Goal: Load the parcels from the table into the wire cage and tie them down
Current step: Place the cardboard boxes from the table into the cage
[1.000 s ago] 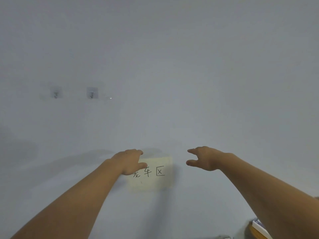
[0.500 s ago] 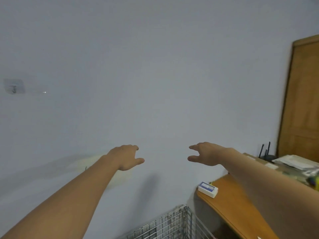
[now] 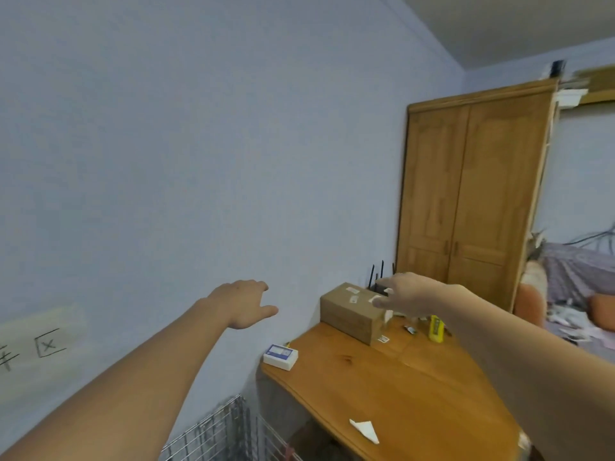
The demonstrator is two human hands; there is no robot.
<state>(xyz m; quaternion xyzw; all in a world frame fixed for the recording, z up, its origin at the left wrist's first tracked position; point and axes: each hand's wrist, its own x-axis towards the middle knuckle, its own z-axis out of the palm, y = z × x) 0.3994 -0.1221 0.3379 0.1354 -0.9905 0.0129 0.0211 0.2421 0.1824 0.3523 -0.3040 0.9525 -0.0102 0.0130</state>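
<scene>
We hold both hands, left (image 3: 244,302) and right (image 3: 404,292), empty with fingers relaxed, above the tabletop (image 3: 399,387) near the brown parcel (image 3: 349,312).

We are viewing from one head-worn wide-angle camera, facing forward and slightly down toward a wall corner, with the tabletop (image 3: 416,387) lying near, lower right.
</scene>
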